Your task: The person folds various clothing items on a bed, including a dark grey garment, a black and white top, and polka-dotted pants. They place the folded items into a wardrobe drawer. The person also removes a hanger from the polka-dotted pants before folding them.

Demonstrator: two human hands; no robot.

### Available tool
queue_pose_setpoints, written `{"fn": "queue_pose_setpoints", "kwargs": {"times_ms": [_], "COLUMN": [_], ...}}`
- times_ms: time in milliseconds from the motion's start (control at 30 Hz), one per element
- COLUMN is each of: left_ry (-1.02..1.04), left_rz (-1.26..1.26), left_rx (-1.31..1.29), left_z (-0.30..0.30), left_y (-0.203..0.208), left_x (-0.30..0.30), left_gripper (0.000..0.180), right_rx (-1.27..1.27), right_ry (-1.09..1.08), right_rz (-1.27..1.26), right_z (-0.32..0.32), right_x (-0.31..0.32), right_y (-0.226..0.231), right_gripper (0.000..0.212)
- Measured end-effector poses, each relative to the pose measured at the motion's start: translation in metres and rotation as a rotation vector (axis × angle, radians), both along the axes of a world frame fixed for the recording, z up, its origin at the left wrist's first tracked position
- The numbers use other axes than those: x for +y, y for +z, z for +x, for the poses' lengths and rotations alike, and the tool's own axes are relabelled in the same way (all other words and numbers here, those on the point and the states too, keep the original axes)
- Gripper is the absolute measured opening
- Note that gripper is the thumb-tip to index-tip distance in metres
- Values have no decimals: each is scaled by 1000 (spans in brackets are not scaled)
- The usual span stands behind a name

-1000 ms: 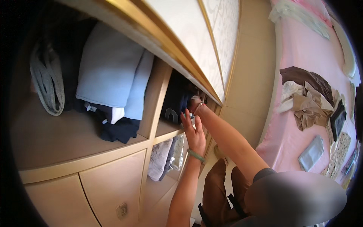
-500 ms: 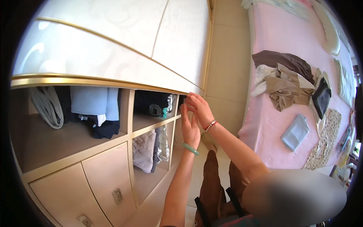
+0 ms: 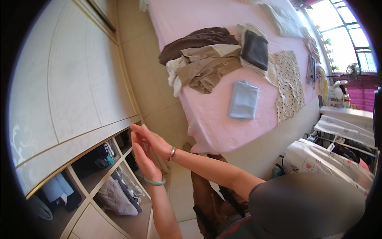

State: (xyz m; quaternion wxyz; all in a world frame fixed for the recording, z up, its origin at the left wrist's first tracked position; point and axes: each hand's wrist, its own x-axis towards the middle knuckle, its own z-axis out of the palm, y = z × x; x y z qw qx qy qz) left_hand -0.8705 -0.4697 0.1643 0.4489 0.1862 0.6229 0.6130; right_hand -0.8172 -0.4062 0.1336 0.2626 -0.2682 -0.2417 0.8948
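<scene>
Head view: straight-fingered left hand (image 3: 147, 161) beside right hand (image 3: 156, 142); boxy shelves (image 3: 88, 196); crumpled clothes (image 3: 205, 73)

Wardrobe door (image 3: 75, 79) smooth; green bangle (image 3: 155, 183) glossy; blue cloth (image 3: 243, 101) matt.

We see our bare left hand (image 3: 147, 160), a smooth green bangle (image 3: 154, 182) on its wrist, and our bare right hand (image 3: 156, 141), a silver-coloured bracelet (image 3: 172, 153) on its wrist, close together with fingers extended, near the white, gold-edged wardrobe door (image 3: 79, 79). On the pink-sheeted bed (image 3: 215, 123) we see a folded light-blue cloth (image 3: 243, 101), crumpled brown garments (image 3: 205, 73) and a dotted cream cloth (image 3: 289, 85).
</scene>
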Motion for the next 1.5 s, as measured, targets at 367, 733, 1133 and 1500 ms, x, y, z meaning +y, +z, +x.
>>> {"fn": "queue_pose_setpoints", "kwargs": {"times_ms": [367, 733, 1133, 1500], "left_ry": [-172, -787, -771, -839], "left_rz": [-209, -660, -536, -711], "left_rx": [266, 1992, 2088, 1924], "left_z": [-2, -159, -162, -116], "left_y": [-13, 56, 45, 57], "left_x": [13, 63, 28, -66], "left_gripper": [48, 32, 19, 41], "right_rx": [-201, -319, -374, -315], "right_ry": [-150, 103, 74, 169], "right_rz": [46, 791, 722, 782], "right_z": [75, -108, -108, -86], "right_x": [-3, 23, -27, -102], "right_y": [-25, -6, -14, -15], "right_gripper": [67, 65, 66, 69]}}
